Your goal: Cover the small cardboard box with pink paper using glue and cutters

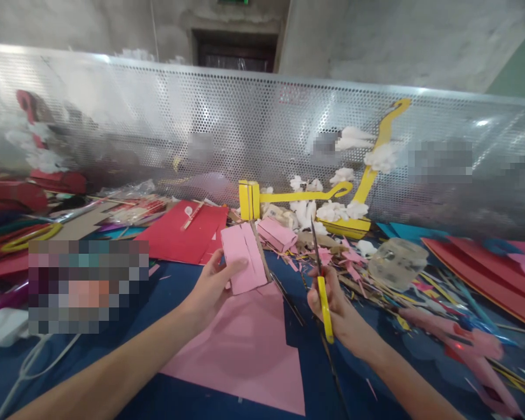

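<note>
Pink box in L hand, blade up in R!

Head cam: L hand (210, 289) grips the pink-faced cardbd box (242, 248) mid-bench, thumb on top, fingers under, over the far end of the pink sheet (240, 356). R hand (343, 318), fingers closed round the yellow-handled cutting tool (324, 303), blade upright, apart from the box. Reddish marks on the perf. metal panel (227, 122), too blurred to read. Box: flat-sided, w/ slits, brown cardbd edge; fluffy white tufts (380, 157) behind, R side.
</note>
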### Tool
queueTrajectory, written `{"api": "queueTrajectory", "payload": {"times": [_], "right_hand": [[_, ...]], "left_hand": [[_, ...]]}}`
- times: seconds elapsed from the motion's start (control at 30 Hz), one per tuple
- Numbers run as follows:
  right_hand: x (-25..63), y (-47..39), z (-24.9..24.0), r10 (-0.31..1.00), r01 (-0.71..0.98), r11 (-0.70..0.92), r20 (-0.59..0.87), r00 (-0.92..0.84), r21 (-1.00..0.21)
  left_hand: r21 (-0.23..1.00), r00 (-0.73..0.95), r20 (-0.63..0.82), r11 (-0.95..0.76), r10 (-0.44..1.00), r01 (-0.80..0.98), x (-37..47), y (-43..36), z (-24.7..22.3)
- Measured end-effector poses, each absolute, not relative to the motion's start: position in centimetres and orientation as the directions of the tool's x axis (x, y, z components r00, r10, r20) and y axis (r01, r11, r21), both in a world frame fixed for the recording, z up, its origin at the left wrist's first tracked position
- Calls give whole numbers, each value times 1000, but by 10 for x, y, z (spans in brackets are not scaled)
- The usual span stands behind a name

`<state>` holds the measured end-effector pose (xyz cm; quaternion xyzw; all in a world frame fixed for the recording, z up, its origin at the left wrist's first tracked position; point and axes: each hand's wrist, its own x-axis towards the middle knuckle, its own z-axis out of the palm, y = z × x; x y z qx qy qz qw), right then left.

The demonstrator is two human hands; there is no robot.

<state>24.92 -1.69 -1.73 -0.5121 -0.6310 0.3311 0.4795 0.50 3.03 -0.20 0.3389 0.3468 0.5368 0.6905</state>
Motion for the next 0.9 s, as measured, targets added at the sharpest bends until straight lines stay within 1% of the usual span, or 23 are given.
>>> {"api": "queueTrajectory", "payload": {"times": [0.13,0.2,0.33,0.4,0.5,0.57,0.63,0.7,0.8,0.9], "right_hand": [[253,-13,-16,913,508,314,402,72,-802],[254,-10,-18,896,542,321,434,91,-777],[252,-8,-23,911,469,321,404,85,-823],[251,-8,-25,926,435,309,372,67,-846],[252,-7,-25,926,400,311,369,76,-862],[252,-6,-24,924,348,317,370,96,-883],[252,-6,-23,934,285,304,343,97,-909],[251,-7,-22,946,240,285,313,85,-928],[247,-10,-21,957,224,259,281,75,-940],[241,-15,-18,969,194,218,236,78,-957]], "left_hand": [[822,276,-189,306,942,-481,-1,29,6],[814,354,-200,356,913,-459,-5,29,9],[858,527,-133,364,840,-363,-13,28,10],[877,580,-123,361,805,-316,-15,29,8],[899,552,-126,330,824,-288,-18,31,8],[915,501,-127,296,856,-274,-18,33,9],[923,489,-139,291,861,-251,-19,34,11],[919,533,-162,323,831,-224,-21,34,13],[902,627,-171,376,760,-210,-24,32,13],[900,685,-69,341,726,-270,-23,30,10]]}}
